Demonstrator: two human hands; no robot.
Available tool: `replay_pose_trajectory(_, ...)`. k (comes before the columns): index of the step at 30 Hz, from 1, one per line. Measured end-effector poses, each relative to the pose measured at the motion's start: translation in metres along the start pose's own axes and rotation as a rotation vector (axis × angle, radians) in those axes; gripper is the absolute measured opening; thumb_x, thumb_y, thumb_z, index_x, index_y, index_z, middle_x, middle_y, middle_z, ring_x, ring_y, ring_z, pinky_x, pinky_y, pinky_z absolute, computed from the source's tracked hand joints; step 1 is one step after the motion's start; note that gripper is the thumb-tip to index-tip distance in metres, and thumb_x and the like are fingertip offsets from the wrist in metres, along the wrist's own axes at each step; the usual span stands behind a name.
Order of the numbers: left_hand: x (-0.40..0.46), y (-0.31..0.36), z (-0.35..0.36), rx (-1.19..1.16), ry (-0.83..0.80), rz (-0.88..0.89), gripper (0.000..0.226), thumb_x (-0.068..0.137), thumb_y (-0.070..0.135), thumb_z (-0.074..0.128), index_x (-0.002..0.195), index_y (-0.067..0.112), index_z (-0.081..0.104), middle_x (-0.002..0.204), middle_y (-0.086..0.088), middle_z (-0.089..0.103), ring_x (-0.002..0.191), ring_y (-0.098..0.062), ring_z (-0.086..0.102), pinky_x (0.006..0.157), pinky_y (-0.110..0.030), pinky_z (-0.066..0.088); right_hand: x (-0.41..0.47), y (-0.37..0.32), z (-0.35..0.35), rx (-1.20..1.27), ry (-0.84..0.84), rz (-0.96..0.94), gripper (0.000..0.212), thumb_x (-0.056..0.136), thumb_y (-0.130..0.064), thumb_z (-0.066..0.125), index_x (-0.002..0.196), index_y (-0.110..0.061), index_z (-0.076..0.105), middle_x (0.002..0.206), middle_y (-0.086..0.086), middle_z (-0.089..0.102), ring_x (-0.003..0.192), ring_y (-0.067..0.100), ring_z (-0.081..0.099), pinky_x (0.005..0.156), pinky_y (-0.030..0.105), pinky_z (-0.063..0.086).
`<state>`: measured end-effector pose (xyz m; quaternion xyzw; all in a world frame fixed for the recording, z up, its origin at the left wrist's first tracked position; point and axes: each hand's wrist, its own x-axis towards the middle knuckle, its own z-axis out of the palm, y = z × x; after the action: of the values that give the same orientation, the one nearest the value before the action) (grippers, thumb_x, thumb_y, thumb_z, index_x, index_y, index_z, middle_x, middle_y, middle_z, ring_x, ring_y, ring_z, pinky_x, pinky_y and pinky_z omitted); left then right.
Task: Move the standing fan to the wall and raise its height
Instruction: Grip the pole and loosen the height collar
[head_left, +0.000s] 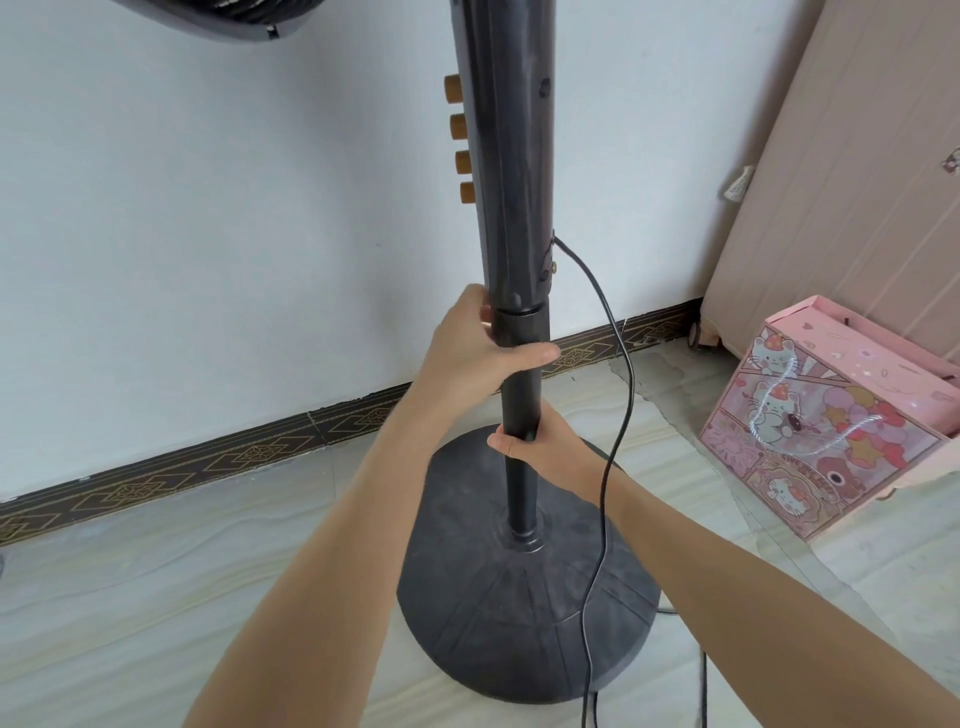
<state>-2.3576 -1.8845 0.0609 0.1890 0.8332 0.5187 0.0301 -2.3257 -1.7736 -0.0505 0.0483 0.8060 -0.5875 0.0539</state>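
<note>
A black standing fan stands upright close to the white wall (208, 208). Its round base (519, 613) rests on the tiled floor, and its pole (521, 483) rises to a thicker column (501, 171) with several orange buttons (460, 127). The fan head (208, 21) shows only at the top left edge. My left hand (480, 353) is wrapped around the collar just below the column's joint. My right hand (545, 447) grips the thin pole lower down, above the base. A black power cord (618, 415) hangs from the column across my right forearm to the floor.
A dark patterned skirting board (208, 457) runs along the wall's foot. To the right a pink cartoon-printed box (841, 436) stands on the floor. Behind it a large cardboard panel (841, 182) leans in the corner. The cord trails on the floor by the base.
</note>
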Motion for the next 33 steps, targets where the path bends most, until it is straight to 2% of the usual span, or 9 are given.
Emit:
replay_pose_trajectory(4,-0.008,0.011,0.016,0.273,0.343,0.032,0.063,0.054,0.057,0.075,0.091,0.024,0.036,0.079,0.017,0.054,0.075,-0.013,0.057,0.084,-0.043,0.048,-0.001,-0.002,0.001,-0.002,0.013,0.01,0.047,0.08,-0.021,0.069,0.117,-0.004,0.046,0.111,0.013,0.06,0.104,0.025,0.057,0.094,0.037,0.047)
replay_pose_trajectory(9,-0.011,0.003,-0.018,-0.03,-0.089,-0.029,0.047,0.069,0.038,0.075,0.106,0.033,0.046,0.107,0.019,0.058,0.102,0.003,0.054,0.077,-0.017,0.038,-0.015,-0.015,-0.033,0.157,-0.046,0.006,0.049,0.078,-0.002,0.061,0.123,-0.001,0.042,0.123,0.011,0.054,0.107,0.02,0.053,0.095,0.035,0.044)
replay_pose_trajectory(12,-0.012,0.005,-0.036,-0.19,-0.079,-0.027,0.033,0.075,0.028,0.066,0.107,0.031,0.059,0.109,0.013,0.065,0.1,0.003,0.059,0.084,-0.022,0.043,-0.028,-0.046,-0.063,0.579,0.416,-0.095,0.016,0.076,0.004,0.05,0.089,-0.006,0.054,0.083,0.006,0.057,0.078,0.017,0.056,0.076,0.031,0.045)
replay_pose_trajectory(15,-0.006,0.019,-0.044,-0.45,0.074,-0.047,0.032,0.083,0.017,0.062,0.116,0.017,0.061,0.106,0.004,0.069,0.1,-0.011,0.064,0.097,-0.039,0.045,-0.044,-0.082,-0.081,0.541,0.819,-0.416,0.021,0.078,0.001,0.041,0.07,-0.018,0.045,0.064,0.001,0.043,0.054,0.008,0.041,0.054,0.02,0.035)
replay_pose_trajectory(19,-0.004,0.038,-0.043,-0.49,0.08,-0.011,0.053,0.075,0.019,0.065,0.127,0.016,0.051,0.122,-0.008,0.062,0.11,-0.02,0.06,0.101,-0.044,0.044,-0.074,-0.1,-0.062,-0.041,0.563,-0.777,0.016,0.079,-0.008,0.043,0.077,-0.022,0.051,0.057,0.001,0.052,0.048,0.019,0.047,0.048,0.029,0.039)
replay_pose_trajectory(23,-0.009,0.043,-0.032,-0.371,0.03,0.044,0.067,0.075,0.022,0.07,0.134,0.022,0.037,0.13,-0.003,0.055,0.11,-0.013,0.059,0.096,-0.033,0.047,-0.069,-0.078,-0.034,-0.739,0.338,-0.432,0.022,0.085,-0.021,0.046,0.1,-0.009,0.057,0.08,0.009,0.07,0.072,0.03,0.064,0.066,0.037,0.052)
replay_pose_trajectory(27,-0.003,0.046,-0.012,-0.253,0.096,0.062,0.08,0.073,0.017,0.076,0.136,0.02,0.028,0.126,0.005,0.053,0.1,-0.005,0.058,0.073,-0.01,0.049,-0.043,-0.061,-0.028,-0.502,0.129,-0.062,0.051,0.084,-0.038,0.058,0.125,-0.014,0.04,0.118,0.004,0.058,0.11,0.025,0.056,0.085,0.029,0.043)
replay_pose_trajectory(30,0.002,0.048,0.0,-0.244,0.185,0.063,0.081,0.068,0.018,0.08,0.132,0.02,0.031,0.096,0.02,0.052,0.078,0.015,0.057,0.056,-0.002,0.045,-0.025,-0.052,-0.016,-0.285,0.085,-0.029,0.038,0.08,-0.036,0.063,0.104,-0.02,0.038,0.089,-0.007,0.055,0.092,0.023,0.059,0.068,0.024,0.043)
replay_pose_trajectory(33,0.009,0.047,0.003,-0.267,0.215,0.023,0.073,0.064,0.025,0.083,0.123,0.025,0.04,0.096,0.02,0.055,0.084,0.004,0.058,0.062,-0.009,0.049,-0.011,-0.049,-0.018,-0.227,0.12,0.005,0.032,0.075,-0.041,0.065,0.085,-0.023,0.041,0.073,-0.013,0.052,0.073,0.014,0.057,0.054,0.021,0.038)
